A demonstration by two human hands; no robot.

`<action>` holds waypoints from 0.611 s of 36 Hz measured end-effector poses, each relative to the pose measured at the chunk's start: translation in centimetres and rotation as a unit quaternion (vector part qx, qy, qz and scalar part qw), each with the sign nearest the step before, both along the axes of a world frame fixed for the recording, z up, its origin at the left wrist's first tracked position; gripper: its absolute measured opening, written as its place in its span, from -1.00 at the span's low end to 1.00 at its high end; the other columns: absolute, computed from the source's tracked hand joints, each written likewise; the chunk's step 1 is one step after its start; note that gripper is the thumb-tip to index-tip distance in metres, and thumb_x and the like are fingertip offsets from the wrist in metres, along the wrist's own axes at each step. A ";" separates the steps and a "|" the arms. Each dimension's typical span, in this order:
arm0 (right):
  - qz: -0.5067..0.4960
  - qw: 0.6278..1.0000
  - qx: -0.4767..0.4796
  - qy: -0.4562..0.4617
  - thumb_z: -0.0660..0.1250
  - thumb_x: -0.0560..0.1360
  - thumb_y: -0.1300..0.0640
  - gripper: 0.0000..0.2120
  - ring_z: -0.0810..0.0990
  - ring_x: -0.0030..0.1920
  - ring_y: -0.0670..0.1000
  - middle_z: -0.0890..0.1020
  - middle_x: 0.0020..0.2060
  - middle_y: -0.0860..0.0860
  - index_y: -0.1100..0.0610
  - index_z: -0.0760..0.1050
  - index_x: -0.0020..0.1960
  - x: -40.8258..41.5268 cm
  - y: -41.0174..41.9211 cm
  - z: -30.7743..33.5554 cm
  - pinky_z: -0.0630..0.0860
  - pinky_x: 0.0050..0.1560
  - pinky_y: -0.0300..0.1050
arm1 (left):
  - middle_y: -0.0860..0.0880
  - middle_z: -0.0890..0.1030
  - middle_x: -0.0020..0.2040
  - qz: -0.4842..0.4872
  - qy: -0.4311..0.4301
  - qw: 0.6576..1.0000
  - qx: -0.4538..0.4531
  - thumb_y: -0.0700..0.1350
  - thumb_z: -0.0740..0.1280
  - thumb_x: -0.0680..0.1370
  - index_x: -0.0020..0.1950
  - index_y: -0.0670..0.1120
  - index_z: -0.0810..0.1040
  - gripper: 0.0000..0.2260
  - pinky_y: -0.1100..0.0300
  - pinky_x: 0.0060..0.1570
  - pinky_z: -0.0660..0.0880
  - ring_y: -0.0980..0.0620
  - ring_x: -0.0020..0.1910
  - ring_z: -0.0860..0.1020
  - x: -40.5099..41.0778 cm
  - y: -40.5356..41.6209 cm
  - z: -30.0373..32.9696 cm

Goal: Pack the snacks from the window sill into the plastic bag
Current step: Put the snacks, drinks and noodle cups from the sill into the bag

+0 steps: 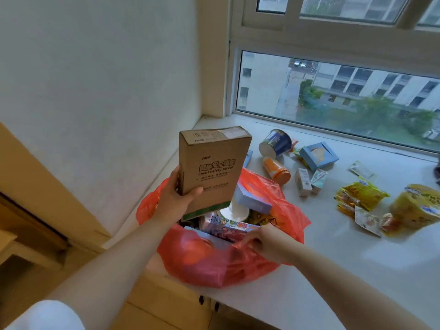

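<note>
Item: brown cardboard box (209,172), upright, long axis near vertical, lower end dipping into the mouth of the red plastic bag (214,265).

Held by: left hand (177,198), clamped on the box's lower left edge, thumb across the front face. The bag's opening lies directly below this hand; the likely move is straight down.

Right hand (266,244): fingers closed on the bag's near rim, pinching the plastic, seemingly to hold the mouth open.

Bag contents, beneath the box: a white roll, a lilac box (254,198), printed packets.

Remaining on the window sill (333,258), beyond and right of the right hand: blue cup (276,142), orange canister (277,171), blue box (317,154), small cartons (309,182), yellow packets (362,198). The right hand is nearer to these.
</note>
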State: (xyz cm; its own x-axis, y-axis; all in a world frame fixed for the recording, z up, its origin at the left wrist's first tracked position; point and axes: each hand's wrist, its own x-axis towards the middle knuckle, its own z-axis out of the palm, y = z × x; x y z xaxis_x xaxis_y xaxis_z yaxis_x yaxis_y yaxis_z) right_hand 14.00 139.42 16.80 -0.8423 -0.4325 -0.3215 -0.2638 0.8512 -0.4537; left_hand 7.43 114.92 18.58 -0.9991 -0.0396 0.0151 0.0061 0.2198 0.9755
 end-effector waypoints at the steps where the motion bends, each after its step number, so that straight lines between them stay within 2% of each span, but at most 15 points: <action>1: 0.000 1.000 -0.009 0.030 0.20 0.53 0.20 -0.73 0.60 -0.08 -0.04 0.68 -0.05 -0.08 -0.02 0.63 0.06 0.1 0.3 0.4 0.44 -0.10 -0.27 | 0.30 0.52 0.09 -0.018 0.005 1.000 -0.007 -0.13 0.45 0.45 0.23 0.35 0.32 -0.46 0.07 0.11 0.49 0.16 0.12 0.51 0.0 0.0 0.5; 4: 0.000 0.995 -0.011 0.095 0.21 0.49 0.21 -0.80 0.59 -0.12 -0.03 0.67 -0.15 -0.05 0.07 0.61 -0.08 0.4 1.1 1.0 0.43 -0.13 -0.21 | 0.19 0.56 0.10 -0.055 0.010 0.998 -0.009 -0.14 0.42 0.48 0.25 0.37 0.31 -0.46 -0.01 0.09 0.54 0.10 0.10 0.54 0.0 -0.2 1.2; 7: 0.007 0.989 -0.024 0.145 0.21 0.47 0.21 -0.84 0.54 -0.22 -0.05 0.63 -0.24 -0.04 0.09 0.56 -0.18 1.2 1.8 1.3 0.32 -0.22 -0.28 | 0.09 0.58 0.16 -0.073 0.011 0.997 0.005 -0.01 0.46 0.43 0.35 0.34 0.30 -0.41 -0.10 0.10 0.55 0.01 0.15 0.56 0.4 -0.3 1.1; 9: 0.024 0.983 -0.044 0.175 0.24 0.45 0.20 -0.87 0.52 -0.27 -0.05 0.61 -0.27 -0.03 0.09 0.54 -0.21 1.9 2.1 1.2 0.27 -0.27 -0.36 | 0.10 0.57 0.18 -0.088 0.006 0.996 0.002 0.07 0.48 0.36 0.33 0.39 0.30 -0.38 -0.08 0.13 0.54 0.02 0.17 0.55 0.5 -0.3 1.0; 11: 0.039 0.977 -0.065 0.200 0.29 0.44 0.21 -0.91 0.50 -0.29 -0.07 0.60 -0.29 -0.06 0.08 0.52 -0.23 2.6 2.2 1.0 0.23 -0.30 -0.43 | 0.13 0.56 0.18 -0.116 0.005 0.993 -0.015 -0.03 0.48 0.42 0.26 0.43 0.32 -0.42 -0.03 0.16 0.52 0.06 0.16 0.55 0.4 -0.1 0.8; 13: 0.045 0.969 -0.082 0.227 0.34 0.42 0.23 -0.89 0.48 -0.30 -0.09 0.57 -0.31 -0.08 0.06 0.49 -0.23 3.2 2.2 0.6 0.21 -0.29 -0.44 | 0.18 0.56 0.15 -0.146 0.017 0.988 -0.046 -0.14 0.46 0.45 0.24 0.39 0.32 -0.43 0.09 0.15 0.50 0.18 0.12 0.54 0.3 0.2 0.9; 15: 0.048 0.961 -0.099 0.255 0.36 0.40 0.24 -0.85 0.46 -0.27 -0.10 0.56 -0.32 -0.08 0.03 0.45 -0.22 3.7 2.1 0.4 0.20 -0.26 -0.46 | 0.25 0.52 0.12 -0.159 0.025 0.983 -0.091 -0.14 0.46 0.45 0.29 0.30 0.32 -0.44 0.24 0.06 0.45 0.30 0.05 0.50 0.2 0.4 1.4; 16: 0.050 0.957 -0.109 0.266 0.36 0.41 0.24 -0.84 0.45 -0.26 -0.11 0.55 -0.32 -0.08 0.02 0.43 -0.21 3.9 2.1 0.4 0.20 -0.24 -0.46 | 0.28 0.51 0.10 -0.164 0.023 0.980 -0.112 -0.10 0.46 0.45 0.30 0.32 0.31 -0.44 0.26 0.04 0.42 0.29 0.05 0.50 0.1 0.5 1.6; 19: 0.053 0.948 -0.123 0.289 0.35 0.43 0.22 -0.85 0.45 -0.25 -0.11 0.56 -0.31 -0.07 0.02 0.41 -0.19 4.1 2.0 0.9 0.23 -0.23 -0.46 | 0.29 0.50 0.11 -0.197 0.022 0.967 -0.160 -0.03 0.47 0.43 0.19 0.48 0.27 -0.43 0.11 0.16 0.40 0.13 0.14 0.49 -0.2 0.6 2.2; 22: 0.045 0.944 -0.123 0.302 0.35 0.43 0.22 -0.88 0.49 -0.31 -0.11 0.57 -0.30 -0.07 0.04 0.45 -0.17 4.0 2.2 0.8 0.32 -0.28 -0.40 | 0.27 0.48 0.15 -0.273 0.022 0.939 -0.209 -0.11 0.49 0.41 0.27 0.36 0.30 -0.40 0.12 0.29 0.36 0.14 0.22 0.44 -0.4 0.6 2.4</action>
State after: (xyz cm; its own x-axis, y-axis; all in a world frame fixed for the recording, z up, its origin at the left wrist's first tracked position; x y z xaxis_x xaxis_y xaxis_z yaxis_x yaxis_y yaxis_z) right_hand 18.05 141.62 17.57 -0.7962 -0.5100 0.3255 -0.6040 0.7018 -0.3777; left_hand 7.03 115.48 21.02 -0.8673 0.4959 -0.0435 0.2667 0.5367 0.8005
